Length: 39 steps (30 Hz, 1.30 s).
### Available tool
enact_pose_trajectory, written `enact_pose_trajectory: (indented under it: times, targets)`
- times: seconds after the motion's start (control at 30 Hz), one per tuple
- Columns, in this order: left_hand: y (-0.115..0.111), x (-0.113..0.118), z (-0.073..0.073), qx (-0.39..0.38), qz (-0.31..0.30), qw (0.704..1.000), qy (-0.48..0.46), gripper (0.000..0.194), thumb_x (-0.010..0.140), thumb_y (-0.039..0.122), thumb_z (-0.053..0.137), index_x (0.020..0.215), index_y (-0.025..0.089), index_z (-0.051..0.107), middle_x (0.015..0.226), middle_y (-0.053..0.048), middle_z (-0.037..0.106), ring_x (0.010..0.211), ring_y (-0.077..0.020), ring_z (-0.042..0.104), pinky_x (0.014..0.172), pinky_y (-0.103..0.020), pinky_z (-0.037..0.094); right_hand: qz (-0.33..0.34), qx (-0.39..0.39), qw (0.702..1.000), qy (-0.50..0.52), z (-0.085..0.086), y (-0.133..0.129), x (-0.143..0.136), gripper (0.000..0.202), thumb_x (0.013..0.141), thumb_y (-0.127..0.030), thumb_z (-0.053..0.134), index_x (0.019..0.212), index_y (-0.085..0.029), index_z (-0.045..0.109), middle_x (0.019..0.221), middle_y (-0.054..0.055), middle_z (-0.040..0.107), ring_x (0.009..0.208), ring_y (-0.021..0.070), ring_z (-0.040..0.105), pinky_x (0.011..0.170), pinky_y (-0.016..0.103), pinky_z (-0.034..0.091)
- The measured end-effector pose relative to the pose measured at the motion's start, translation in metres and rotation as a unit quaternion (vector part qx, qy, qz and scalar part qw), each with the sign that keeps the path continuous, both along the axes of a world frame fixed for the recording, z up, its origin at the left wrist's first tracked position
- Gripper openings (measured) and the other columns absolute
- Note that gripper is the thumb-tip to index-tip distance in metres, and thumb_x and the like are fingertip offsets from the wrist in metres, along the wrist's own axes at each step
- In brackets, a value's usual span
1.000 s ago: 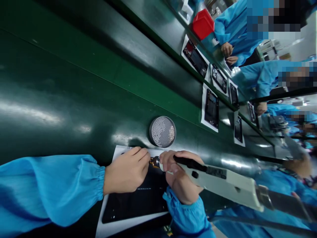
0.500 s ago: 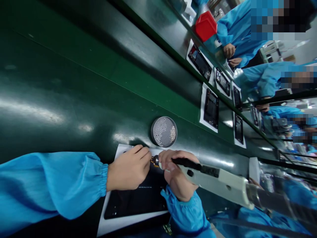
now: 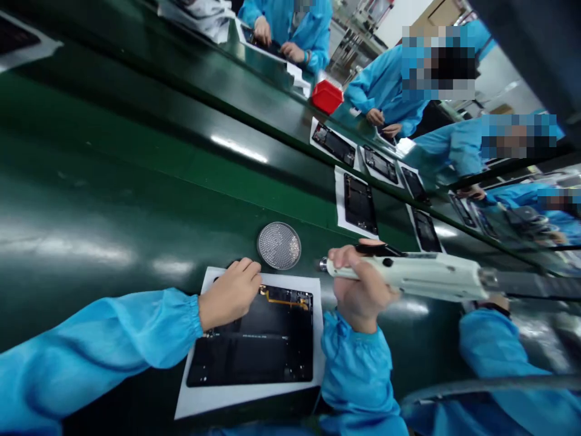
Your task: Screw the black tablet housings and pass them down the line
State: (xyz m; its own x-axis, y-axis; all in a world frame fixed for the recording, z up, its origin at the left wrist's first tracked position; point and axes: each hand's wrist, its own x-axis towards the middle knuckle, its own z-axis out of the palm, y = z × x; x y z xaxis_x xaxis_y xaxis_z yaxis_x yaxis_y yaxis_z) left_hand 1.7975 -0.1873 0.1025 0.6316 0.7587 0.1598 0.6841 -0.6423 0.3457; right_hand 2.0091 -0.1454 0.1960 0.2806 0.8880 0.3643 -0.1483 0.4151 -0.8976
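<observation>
An opened tablet (image 3: 254,339) with black insides and an orange flex cable lies on a white sheet (image 3: 190,401). Over its upper left part rests my left hand (image 3: 232,293), fingers curled and pressed together near the top edge; what they pinch, if anything, is hidden. My right hand (image 3: 361,290) is wrapped round a white electric screwdriver (image 3: 426,275), held up to the right of the tablet. The screwdriver's tip points left, apart from the tablet. Just beyond the sheet stands a round dimpled dish (image 3: 278,245) with small screws gathered at its right side.
More opened tablets on white sheets lie ahead to the right, one tablet (image 3: 359,206) being nearest. A red bin (image 3: 327,97) stands across the bench by co-workers in blue. A co-worker's blue sleeve (image 3: 490,342) is close on my right. The green bench (image 3: 113,200) stretches left.
My right hand has lifted the screwdriver off the tablet, up and to the right, uncovering the orange cable. The left hand stays on the tablet. The view has swung somewhat left.
</observation>
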Motion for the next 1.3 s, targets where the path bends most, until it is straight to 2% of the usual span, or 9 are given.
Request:
enact_pose_trajectory:
  times: [0.3,0.5,0.63,0.73,0.9,1.0,1.07,1.13,1.3]
  targets:
    - [0.004,-0.009,0.004,0.03,0.05,0.995,0.085,0.023,0.091,0.001,0.043,0.097,0.01,0.063,0.102,-0.014,0.06,0.09,-0.026,0.051,0.079,-0.04,0.049,-0.104,0.031,0.993,0.035,0.014,0.005,0.031,0.019,0.063,-0.013,0.067,0.08,-0.019,0.06,0.049,-0.009,0.055,0.043,0.0123,0.051,0.055,0.034,0.048]
    - [-0.012,-0.011,0.011,0.088,0.038,0.985,0.146,0.029,0.083,-0.004,0.043,0.096,0.014,0.063,0.095,-0.011,0.062,0.086,-0.0251,0.056,0.075,-0.038,0.052,-0.2,0.072,0.975,0.069,0.018,0.009,0.064,0.021,0.061,-0.01,0.071,0.079,-0.017,0.063,0.053,-0.007,0.059,0.045,0.0139,0.055,0.054,0.035,0.05]
    - [-0.005,-0.018,0.031,0.115,-0.001,0.987,0.11,0.046,0.08,-0.005,0.037,0.116,0.014,0.058,0.106,-0.011,0.062,0.082,-0.0194,0.059,0.072,-0.03,0.052,-0.296,0.072,0.949,0.078,0.02,0.012,0.092,0.022,0.059,-0.012,0.072,0.076,-0.019,0.061,0.056,-0.006,0.059,0.046,0.0148,0.055,0.054,0.035,0.051]
    - [0.058,-0.026,0.073,0.089,-0.012,0.989,0.119,0.033,0.089,0.004,0.037,0.11,0.016,0.06,0.104,-0.01,0.062,0.079,-0.0186,0.059,0.072,-0.03,0.052,-0.35,0.073,0.931,0.069,0.019,0.015,0.106,0.021,0.058,-0.01,0.072,0.071,-0.021,0.059,0.059,-0.005,0.06,0.05,0.016,0.057,0.055,0.036,0.053]
    - [0.224,-0.055,0.151,0.09,0.101,0.98,0.146,0.029,0.102,0.017,0.032,0.104,0.015,0.062,0.108,-0.01,0.061,0.103,-0.0201,0.06,0.096,-0.034,0.05,-0.346,0.038,0.934,0.076,0.003,0.027,0.117,0.024,0.056,-0.011,0.077,0.071,-0.019,0.06,0.073,-0.001,0.065,0.052,0.0156,0.058,0.048,0.032,0.05]
    - [0.284,-0.065,0.167,0.08,0.143,0.97,0.179,0.022,0.103,0.029,0.05,0.112,0.013,0.062,0.115,-0.009,0.063,0.103,-0.0206,0.063,0.094,-0.04,0.053,-0.34,0.01,0.938,0.069,-0.012,0.038,0.121,0.025,0.056,-0.016,0.081,0.076,-0.016,0.065,0.077,0.003,0.067,0.056,0.017,0.06,0.051,0.032,0.052]
    - [0.299,-0.055,0.157,0.064,0.149,0.966,0.202,0.03,0.099,0.037,0.061,0.12,0.015,0.062,0.12,-0.009,0.063,0.104,-0.0221,0.064,0.091,-0.043,0.056,-0.337,-0.014,0.94,0.055,-0.02,0.044,0.123,0.027,0.059,-0.022,0.082,0.08,-0.014,0.066,0.076,0.004,0.068,0.058,0.0183,0.061,0.054,0.033,0.053]
    - [0.299,-0.028,0.132,0.041,0.13,0.966,0.219,0.035,0.098,0.039,0.064,0.125,0.016,0.061,0.124,-0.01,0.063,0.107,-0.023,0.065,0.091,-0.044,0.057,-0.331,-0.049,0.942,0.009,-0.026,0.049,0.125,0.029,0.061,-0.029,0.082,0.082,-0.014,0.068,0.071,0.004,0.068,0.058,0.0188,0.061,0.055,0.033,0.052]
    - [0.27,0.085,0.051,-0.029,0.015,0.976,0.214,0.033,0.099,0.037,0.063,0.124,0.016,0.062,0.126,-0.01,0.063,0.111,-0.0237,0.064,0.095,-0.046,0.056,-0.259,-0.07,0.95,-0.156,-0.026,0.05,0.126,0.03,0.066,-0.044,0.077,0.079,-0.018,0.068,0.067,0.003,0.066,0.061,0.0202,0.06,0.062,0.034,0.051]
